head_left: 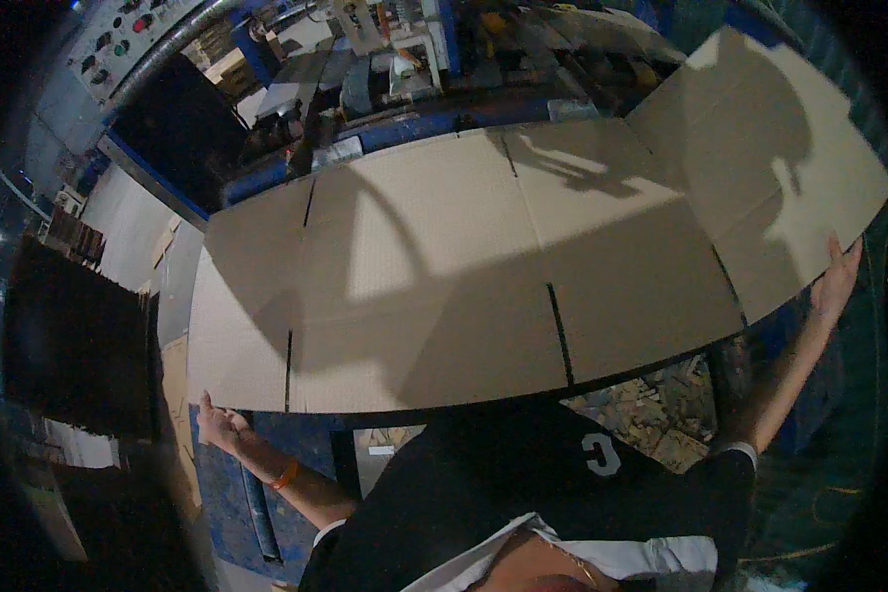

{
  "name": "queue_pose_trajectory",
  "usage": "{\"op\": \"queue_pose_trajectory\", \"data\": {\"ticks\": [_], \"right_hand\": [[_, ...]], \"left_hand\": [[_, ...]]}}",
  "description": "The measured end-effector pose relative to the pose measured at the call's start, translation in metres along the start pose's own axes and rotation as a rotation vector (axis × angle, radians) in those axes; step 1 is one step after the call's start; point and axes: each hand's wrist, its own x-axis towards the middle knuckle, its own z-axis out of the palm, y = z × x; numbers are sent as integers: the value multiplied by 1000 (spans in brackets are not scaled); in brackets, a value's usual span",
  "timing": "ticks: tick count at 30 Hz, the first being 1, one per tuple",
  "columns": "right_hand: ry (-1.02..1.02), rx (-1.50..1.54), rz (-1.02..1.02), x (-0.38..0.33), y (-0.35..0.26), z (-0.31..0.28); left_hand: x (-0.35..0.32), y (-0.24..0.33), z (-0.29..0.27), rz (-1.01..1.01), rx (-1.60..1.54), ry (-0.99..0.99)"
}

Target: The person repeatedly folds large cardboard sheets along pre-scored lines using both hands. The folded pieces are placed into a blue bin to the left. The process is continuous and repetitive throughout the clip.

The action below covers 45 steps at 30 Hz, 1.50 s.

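Note:
A wide brown cardboard sheet (444,286), slotted and creased like a flat box blank, spans the space in front of my body. Its right-hand panel (789,148) bends upward along a crease. At the near left corner, my left hand (224,428) grips the edge, thumb on top and the other fingers mostly hidden below. My right hand (837,279) closes on the near edge of the raised right panel, its thumb side showing over the board. Shadows fall across the cardboard, and its far edge lies against the machine.
Beyond the sheet stands a blue machine (405,128) with rollers and metal parts. A control panel (118,49) with buttons is at the far left. Cardboard scraps (651,409) lie below the near edge. Dark stacked material (79,335) stands at left.

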Motion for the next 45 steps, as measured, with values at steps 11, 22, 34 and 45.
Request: {"op": "queue_pose_trajectory", "data": {"ticks": [11,22,34,45], "right_hand": [[-1279,-542,-940,-244,-3,104],[-1208,-410,-1197,-234,-7,145],[-1094,-359,-1153,-160,62,305],[-824,-636,-513,-141,66,281]], "left_hand": [[-85,55,120,194,572,-411],[-135,21,194,847,1212,-1300],[-23,-50,303,878,906,-1028],[12,-35,291,1031,1024,-462]]}}
